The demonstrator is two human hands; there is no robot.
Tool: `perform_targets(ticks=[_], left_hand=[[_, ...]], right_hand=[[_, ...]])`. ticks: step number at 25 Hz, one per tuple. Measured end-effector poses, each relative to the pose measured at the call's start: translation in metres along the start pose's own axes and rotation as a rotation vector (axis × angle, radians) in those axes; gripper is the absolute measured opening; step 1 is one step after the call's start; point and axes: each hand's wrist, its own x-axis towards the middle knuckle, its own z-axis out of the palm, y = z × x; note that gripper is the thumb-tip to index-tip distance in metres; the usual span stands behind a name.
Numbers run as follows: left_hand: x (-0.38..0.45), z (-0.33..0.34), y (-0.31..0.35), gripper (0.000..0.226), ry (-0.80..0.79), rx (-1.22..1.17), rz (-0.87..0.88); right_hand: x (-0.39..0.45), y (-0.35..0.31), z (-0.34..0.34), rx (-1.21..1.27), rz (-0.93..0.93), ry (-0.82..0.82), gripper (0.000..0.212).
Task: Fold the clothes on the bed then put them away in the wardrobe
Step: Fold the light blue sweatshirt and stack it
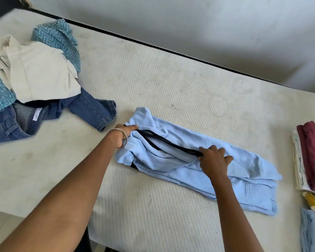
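In the middle of the bed point(171, 73) lies the light blue hoodie point(216, 171), its long way running left to right between both hands. The left hand point(123, 134) grips its hood end; the right hand point(214, 161) pinches the black drawstring point(164, 140). A jeans point(16, 122) label shows, too small to read.

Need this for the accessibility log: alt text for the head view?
Both hands work a light blue hoodie on a bare mattress: left hand grips its hood end, right hand pinches a black drawstring. Unfolded clothes lie left, folded stack right.
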Motion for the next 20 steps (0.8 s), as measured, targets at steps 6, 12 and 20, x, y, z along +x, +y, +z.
perform_targets(ticks=[6, 12, 20], left_hand=[[-0.029, 0.01, 0.002, 0.023, 0.102, 0.002, 0.23], [-0.092, 0.039, 0.024, 0.017, 0.322, 0.235, 0.391], [-0.209, 0.191, 0.059, 0.032, 0.216, 0.62, 0.601]], right_hand=[[-0.025, -0.063, 0.005, 1.107, 0.034, 0.134, 0.038], [-0.024, -0.047, 0.005, 1.744, 0.251, -0.187, 0.023], [-0.056, 0.037, -0.134, 1.629, 0.163, -0.395, 0.085]])
